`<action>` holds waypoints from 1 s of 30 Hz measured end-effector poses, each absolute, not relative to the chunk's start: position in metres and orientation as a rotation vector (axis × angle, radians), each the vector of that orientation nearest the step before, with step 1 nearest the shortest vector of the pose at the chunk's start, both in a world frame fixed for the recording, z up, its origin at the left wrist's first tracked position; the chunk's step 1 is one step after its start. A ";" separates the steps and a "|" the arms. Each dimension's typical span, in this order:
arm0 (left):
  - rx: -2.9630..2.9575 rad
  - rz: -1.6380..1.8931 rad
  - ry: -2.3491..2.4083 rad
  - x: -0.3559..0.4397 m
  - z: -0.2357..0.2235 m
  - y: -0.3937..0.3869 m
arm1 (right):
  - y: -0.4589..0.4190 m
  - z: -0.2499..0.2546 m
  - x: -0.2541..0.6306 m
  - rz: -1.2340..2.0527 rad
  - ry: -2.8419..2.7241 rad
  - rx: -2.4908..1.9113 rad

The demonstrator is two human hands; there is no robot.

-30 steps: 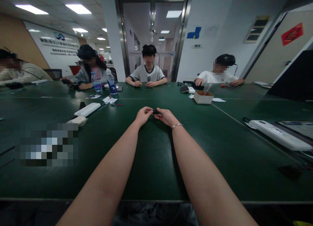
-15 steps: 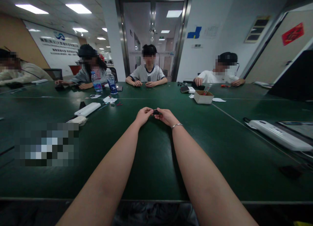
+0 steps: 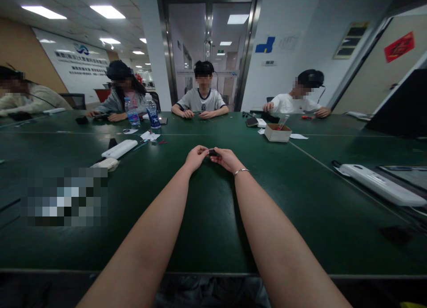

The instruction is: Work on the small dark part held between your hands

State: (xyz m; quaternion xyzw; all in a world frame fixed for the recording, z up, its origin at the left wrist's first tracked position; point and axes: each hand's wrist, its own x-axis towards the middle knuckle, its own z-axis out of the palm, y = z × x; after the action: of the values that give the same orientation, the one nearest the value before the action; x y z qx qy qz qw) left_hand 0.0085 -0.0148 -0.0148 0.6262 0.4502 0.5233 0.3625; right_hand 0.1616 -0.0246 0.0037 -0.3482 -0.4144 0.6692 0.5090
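Both arms stretch forward over the green table (image 3: 213, 237), and the hands meet near its middle. Between the fingertips is a small black block-shaped object (image 3: 212, 153), too small to tell its kind. My left hand (image 3: 197, 158) is closed, with thumb and fingers pinching at the object's left side. My right hand (image 3: 227, 158), with a silver bangle (image 3: 241, 171) at the wrist, grips the object from the right. Fingers hide part of the black object.
A white power strip (image 3: 119, 149) lies to the left, another white power strip (image 3: 382, 183) to the right. An open cardboard box (image 3: 277, 133) stands ahead on the right, two bottles (image 3: 152, 112) ahead on the left. Several people sit around the table's far side.
My hands stay almost in place, still holding the black object. Across the table on the right, a person's hand has lifted and shifted slightly left.
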 end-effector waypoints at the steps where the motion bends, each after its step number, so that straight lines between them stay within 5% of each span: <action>1: 1.596 1.336 1.148 0.009 -0.015 -0.015 | -0.025 0.004 0.162 1.613 -1.005 -0.841; 30: 1.626 1.225 1.234 0.013 -0.014 -0.016 | -0.024 0.003 0.159 1.593 -0.993 -0.879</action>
State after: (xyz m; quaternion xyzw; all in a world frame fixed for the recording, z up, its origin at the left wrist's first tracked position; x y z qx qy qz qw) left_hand 0.0135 -0.0159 -0.0136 0.6342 0.4811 0.4777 0.3716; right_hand 0.1594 -0.0240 0.0035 -0.3650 -0.4122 0.6615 0.5092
